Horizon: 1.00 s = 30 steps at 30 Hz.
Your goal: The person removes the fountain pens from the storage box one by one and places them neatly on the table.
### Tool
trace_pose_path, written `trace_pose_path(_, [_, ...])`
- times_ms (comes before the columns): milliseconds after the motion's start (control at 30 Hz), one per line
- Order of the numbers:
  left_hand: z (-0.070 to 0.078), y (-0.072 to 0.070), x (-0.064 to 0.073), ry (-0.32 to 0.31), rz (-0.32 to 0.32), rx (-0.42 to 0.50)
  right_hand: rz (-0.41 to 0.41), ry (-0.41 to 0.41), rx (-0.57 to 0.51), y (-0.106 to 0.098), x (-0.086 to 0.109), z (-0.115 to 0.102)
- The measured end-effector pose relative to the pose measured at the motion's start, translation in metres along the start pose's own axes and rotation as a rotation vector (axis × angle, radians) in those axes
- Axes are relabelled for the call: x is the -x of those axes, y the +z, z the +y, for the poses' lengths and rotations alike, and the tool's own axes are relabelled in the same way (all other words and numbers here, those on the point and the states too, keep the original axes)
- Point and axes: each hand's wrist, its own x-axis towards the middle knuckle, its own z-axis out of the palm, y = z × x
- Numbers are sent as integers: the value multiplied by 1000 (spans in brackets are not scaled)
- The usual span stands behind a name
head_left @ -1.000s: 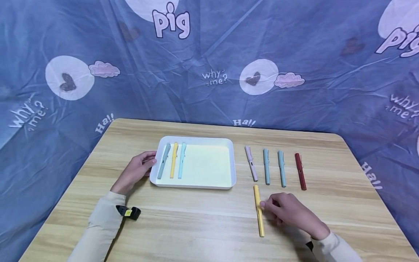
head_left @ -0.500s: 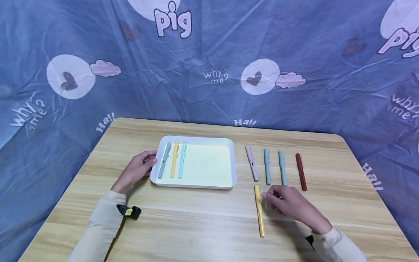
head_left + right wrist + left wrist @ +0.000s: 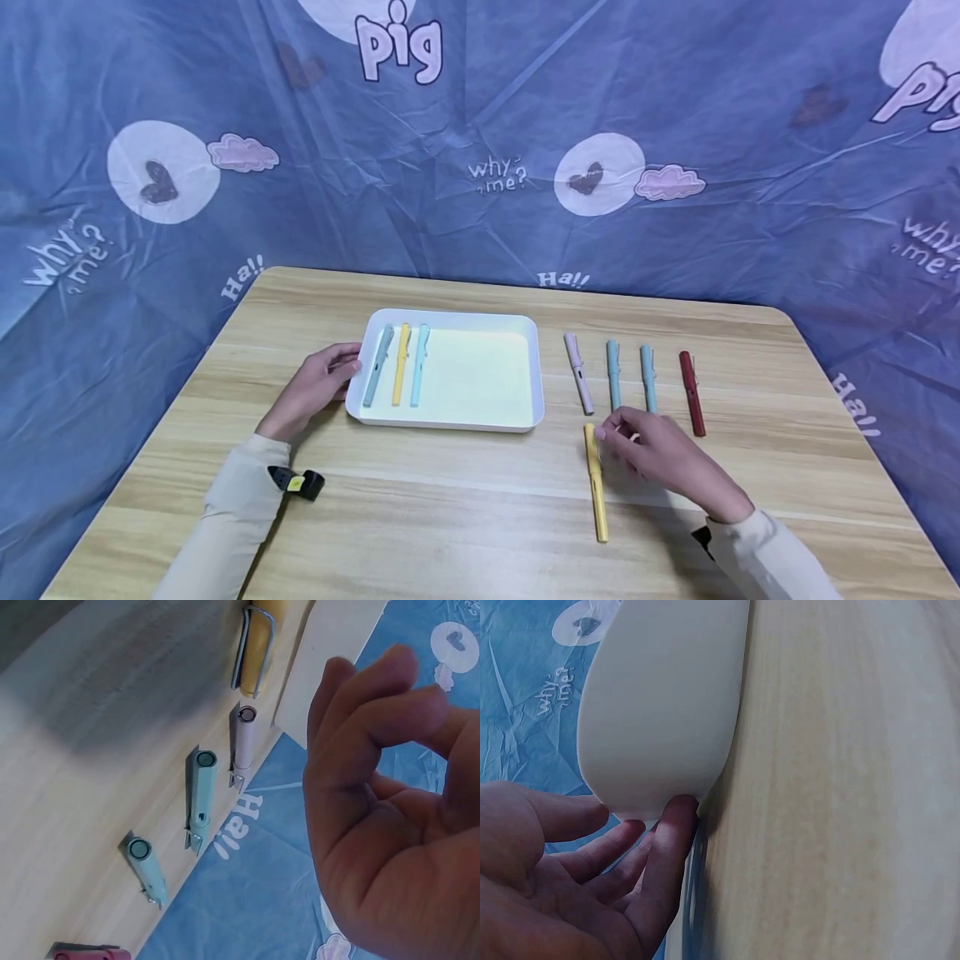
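Note:
My left hand [image 3: 318,383] rests its fingertips against the outer left end of a white tray [image 3: 450,427]. In the left wrist view, the thumb and fingers [image 3: 671,847] touch the tray's side wall [image 3: 660,697]. Inside the tray lie a grey-blue pen [image 3: 378,367], a yellow pen [image 3: 401,367] and a light blue pen [image 3: 419,367]. My right hand [image 3: 663,450] hovers with loosely bent fingers beside another yellow pen [image 3: 596,492] on the table. Its thumb tip is near that pen's clip end; whether they touch is unclear. In the right wrist view nothing sits between its fingers [image 3: 375,727].
Beyond my right hand, a lilac pen [image 3: 578,375], two blue-green pens, left [image 3: 613,371] and right [image 3: 648,375], and a dark red pen [image 3: 692,396] lie in a row. A blue printed cloth [image 3: 420,217] hangs behind the wooden table [image 3: 420,517].
My right hand has moved slightly away from me, along the yellow pen toward its clip end. That pen stays on the table. My left hand stays at the tray.

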Motion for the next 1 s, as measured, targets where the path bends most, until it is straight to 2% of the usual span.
trace_pose_path(567, [1, -1, 1, 12, -6, 1, 8, -12, -60, 2, -20, -12])
trace_pose_path(1000, [1, 0, 0, 5, -3, 11, 4, -64, -59, 2, -34, -28])
